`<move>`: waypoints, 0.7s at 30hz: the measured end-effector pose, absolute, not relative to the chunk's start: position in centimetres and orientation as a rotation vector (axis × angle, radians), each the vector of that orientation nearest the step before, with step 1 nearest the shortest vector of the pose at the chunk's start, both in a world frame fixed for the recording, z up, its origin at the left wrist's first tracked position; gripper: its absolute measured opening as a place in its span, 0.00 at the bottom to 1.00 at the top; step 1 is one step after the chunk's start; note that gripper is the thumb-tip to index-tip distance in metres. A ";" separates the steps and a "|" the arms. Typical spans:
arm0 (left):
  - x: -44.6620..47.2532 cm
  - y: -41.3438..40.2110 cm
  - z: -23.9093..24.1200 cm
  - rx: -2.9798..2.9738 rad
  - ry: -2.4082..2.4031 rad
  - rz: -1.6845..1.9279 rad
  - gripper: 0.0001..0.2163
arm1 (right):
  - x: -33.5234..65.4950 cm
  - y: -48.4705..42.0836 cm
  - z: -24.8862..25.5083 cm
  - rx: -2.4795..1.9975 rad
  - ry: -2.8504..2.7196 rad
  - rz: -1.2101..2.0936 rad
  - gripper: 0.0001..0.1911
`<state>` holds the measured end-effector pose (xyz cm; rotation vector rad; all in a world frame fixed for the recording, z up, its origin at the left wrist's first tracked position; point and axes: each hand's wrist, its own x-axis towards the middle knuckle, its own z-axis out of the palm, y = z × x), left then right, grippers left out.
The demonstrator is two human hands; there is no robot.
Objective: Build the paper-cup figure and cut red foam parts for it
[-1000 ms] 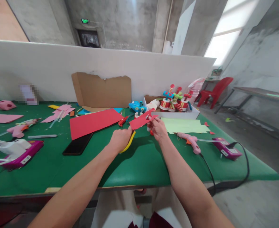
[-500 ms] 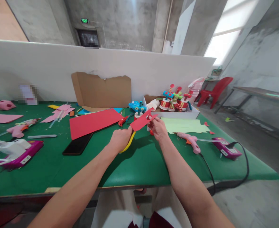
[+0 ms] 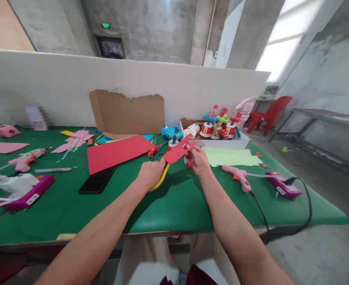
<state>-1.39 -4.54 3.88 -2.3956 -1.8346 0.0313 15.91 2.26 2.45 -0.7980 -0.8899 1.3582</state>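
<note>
My left hand (image 3: pixel 150 173) is closed round yellow-handled scissors (image 3: pixel 162 177), whose handle sticks out below my fist. The blades are hidden behind a small piece of red paper (image 3: pixel 178 151). My right hand (image 3: pixel 198 160) pinches that red piece at its right end and holds it above the green table (image 3: pixel 174 202). Both hands hover over the table's middle, close together.
A large red sheet (image 3: pixel 116 153) lies left of my hands, over a black phone (image 3: pixel 97 180). Pale green paper (image 3: pixel 230 156), a pink glue gun (image 3: pixel 237 177) with a black cord and a magenta power strip (image 3: pixel 283 185) lie to the right. A white box of paper-cup figures (image 3: pixel 219 128) and torn cardboard (image 3: pixel 128 114) stand behind.
Almost nothing differs. The red piece and my two hands have shifted only slightly while the scissors stay at the paper.
</note>
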 end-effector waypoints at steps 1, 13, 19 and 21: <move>-1.4 -4.6 3.9 -2.394 -1.835 0.030 0.16 | 15.9 2.3 2.5 -0.796 -0.886 1.359 0.17; -1.4 -4.6 4.0 -2.393 -1.825 0.011 0.17 | 15.9 2.2 2.4 -0.826 -0.901 1.339 0.18; -1.4 -4.7 3.9 -2.426 -1.820 0.000 0.16 | 16.0 2.3 2.3 -0.815 -0.928 1.309 0.20; -1.4 -4.7 3.8 -2.426 -1.818 0.001 0.16 | 16.0 2.3 2.3 -0.808 -0.931 1.308 0.21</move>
